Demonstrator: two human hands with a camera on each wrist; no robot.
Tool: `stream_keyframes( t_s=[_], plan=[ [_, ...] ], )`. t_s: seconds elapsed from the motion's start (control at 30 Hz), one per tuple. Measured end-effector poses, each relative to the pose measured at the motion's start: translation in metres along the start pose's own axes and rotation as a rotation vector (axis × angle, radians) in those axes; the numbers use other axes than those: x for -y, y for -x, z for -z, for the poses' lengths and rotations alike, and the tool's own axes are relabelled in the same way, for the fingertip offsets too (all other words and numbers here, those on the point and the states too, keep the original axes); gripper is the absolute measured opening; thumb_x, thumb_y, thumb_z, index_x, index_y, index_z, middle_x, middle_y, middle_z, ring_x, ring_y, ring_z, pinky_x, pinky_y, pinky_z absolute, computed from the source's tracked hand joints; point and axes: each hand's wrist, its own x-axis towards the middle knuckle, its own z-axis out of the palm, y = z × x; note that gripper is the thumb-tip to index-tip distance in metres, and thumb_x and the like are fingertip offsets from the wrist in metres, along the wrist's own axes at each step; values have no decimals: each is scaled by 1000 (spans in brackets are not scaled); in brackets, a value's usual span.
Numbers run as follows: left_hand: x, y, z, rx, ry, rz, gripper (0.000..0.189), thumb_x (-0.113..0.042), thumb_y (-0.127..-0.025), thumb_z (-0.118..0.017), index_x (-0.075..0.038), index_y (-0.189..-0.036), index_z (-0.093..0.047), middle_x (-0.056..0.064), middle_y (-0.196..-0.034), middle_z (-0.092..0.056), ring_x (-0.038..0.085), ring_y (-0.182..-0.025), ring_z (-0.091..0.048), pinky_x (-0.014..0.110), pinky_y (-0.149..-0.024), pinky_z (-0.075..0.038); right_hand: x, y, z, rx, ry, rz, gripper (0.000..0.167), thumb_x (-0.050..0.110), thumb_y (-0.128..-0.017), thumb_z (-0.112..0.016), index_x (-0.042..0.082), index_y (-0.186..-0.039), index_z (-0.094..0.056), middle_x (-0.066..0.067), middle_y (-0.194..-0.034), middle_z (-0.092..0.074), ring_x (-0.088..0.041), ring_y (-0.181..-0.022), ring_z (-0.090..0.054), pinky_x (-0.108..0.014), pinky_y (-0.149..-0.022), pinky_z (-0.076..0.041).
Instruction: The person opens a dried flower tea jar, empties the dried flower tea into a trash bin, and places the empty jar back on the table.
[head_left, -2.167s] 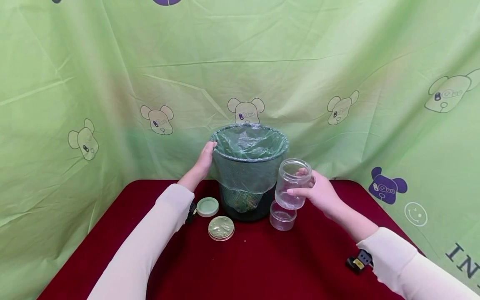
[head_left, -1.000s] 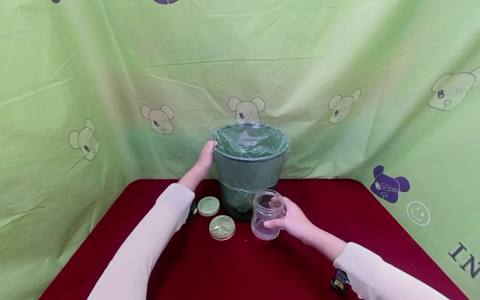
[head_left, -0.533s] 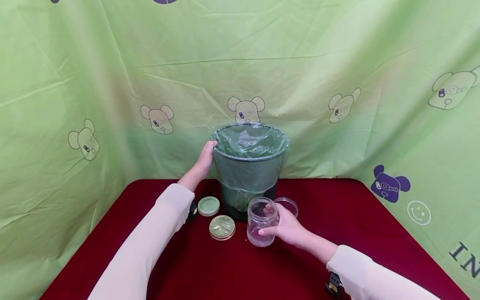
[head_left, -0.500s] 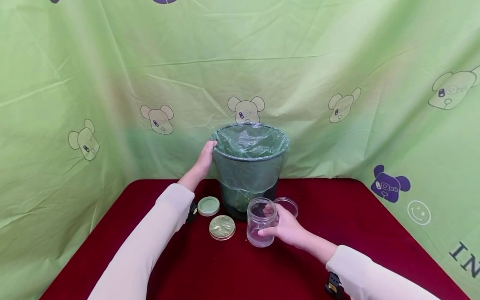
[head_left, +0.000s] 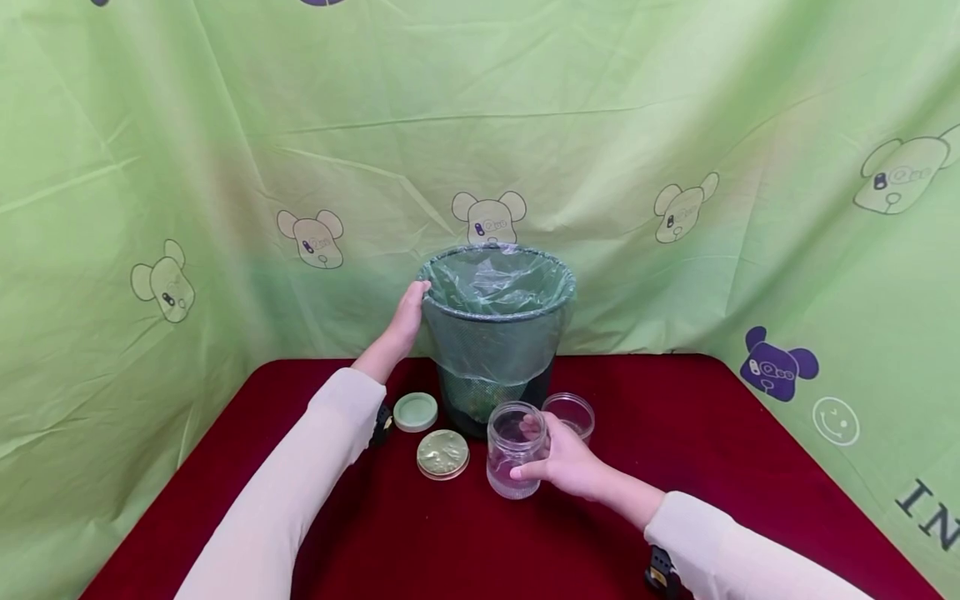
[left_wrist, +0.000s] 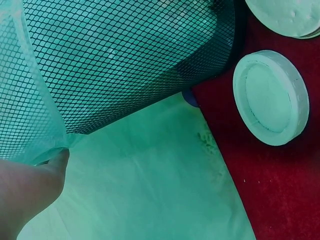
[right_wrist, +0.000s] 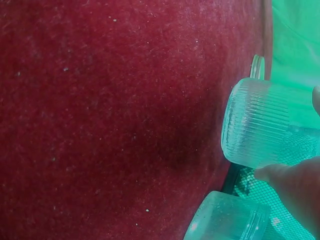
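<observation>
My right hand (head_left: pixel 566 458) holds an upright clear glass jar (head_left: pixel 504 467) round its side, in front of the bin. In the right wrist view the ribbed jar (right_wrist: pixel 255 120) has its base at or close to the cloth. A second, lower clear jar (head_left: pixel 573 408) stands just behind my right hand, which partly hides it. My left hand (head_left: pixel 405 315) grips the left rim of the mesh trash bin (head_left: pixel 487 346). In the left wrist view, that hand (left_wrist: pixel 35 185) holds the rim where the plastic liner (left_wrist: pixel 42 100) folds over; some fingers are hidden.
A pale green lid (head_left: pixel 416 412) and a gold-coloured round lid (head_left: pixel 442 454) lie left of the jar on the dark red tablecloth (head_left: pixel 450 550). Green printed fabric (head_left: pixel 375 167) hangs behind and at both sides.
My right hand has carried the glass jar left, down and nearer, from above the lower jar to in front of the bin. My left hand stays on the bin's rim.
</observation>
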Motion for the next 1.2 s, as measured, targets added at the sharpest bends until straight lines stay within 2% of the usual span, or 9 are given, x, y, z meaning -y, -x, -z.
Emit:
stream_keyframes(
  t_s=[0.27,0.43,0.57,0.7,0.8,0.93,1.03,1.2],
  plan=[
    [-1,1,-1,-15,-17,18,36,-29,-95,-33,1,-109,-48,16,-131,-45,21,-119,-38,35,-107,-25,-5,-1,2,30,-9,5,75,-1,-72,-83,-10,-130,-37,-27,-127,-51,-41,-119,-52,-38,-92,-49],
    [-2,2,0,-17,-25,18,41,-28,-96,-33,5,-115,-48,18,-131,-46,23,-118,-39,35,-107,-26,-7,-1,1,41,-14,21,77,0,-73,-83,-10,-133,-36,-26,-127,-51,-41,-121,-51,-40,-95,-47],
    [-2,2,1,-3,-32,35,51,-30,-97,-33,4,-131,-46,17,-142,-41,25,-129,-35,36,-111,-23,-6,-1,2,38,12,35,79,1,-73,-83,-10,-135,-35,-26,-129,-51,-41,-122,-50,-41,-98,-45],
    [0,2,3,23,-29,46,58,-35,-98,-33,0,-144,-39,13,-151,-33,23,-139,-27,36,-113,-18,-6,-1,3,42,44,52,81,4,-72,-84,-8,-137,-36,-24,-128,-53,-39,-121,-51,-36,-98,-44],
    [1,3,3,43,-20,27,61,-38,-101,-32,-1,-148,-33,12,-154,-29,22,-141,-23,35,-114,-15,-6,0,3,44,57,65,81,6,-72,-85,-8,-137,-37,-23,-127,-54,-38,-120,-52,-34,-98,-43],
    [1,5,3,66,-14,-8,62,-39,-103,-30,-1,-151,-26,13,-157,-24,23,-143,-18,35,-115,-13,-2,-1,5,27,75,68,83,7,-72,-85,-10,-136,-36,-25,-128,-53,-39,-121,-51,-43,-100,-42],
    [0,5,4,75,-24,-12,63,-41,-103,-30,0,-151,-24,14,-157,-23,25,-143,-19,37,-115,-13,2,-2,8,1,86,35,87,8,-72,-85,-13,-138,-32,-28,-134,-48,-41,-126,-46,-50,-102,-38],
    [-3,7,6,82,-64,-6,66,-44,-103,-29,0,-151,-23,16,-157,-22,28,-143,-18,40,-115,-13,11,-3,16,-19,71,-9,93,9,-73,-85,-13,-142,-27,-31,-141,-40,-44,-131,-39,-48,-103,-37]
  ],
)
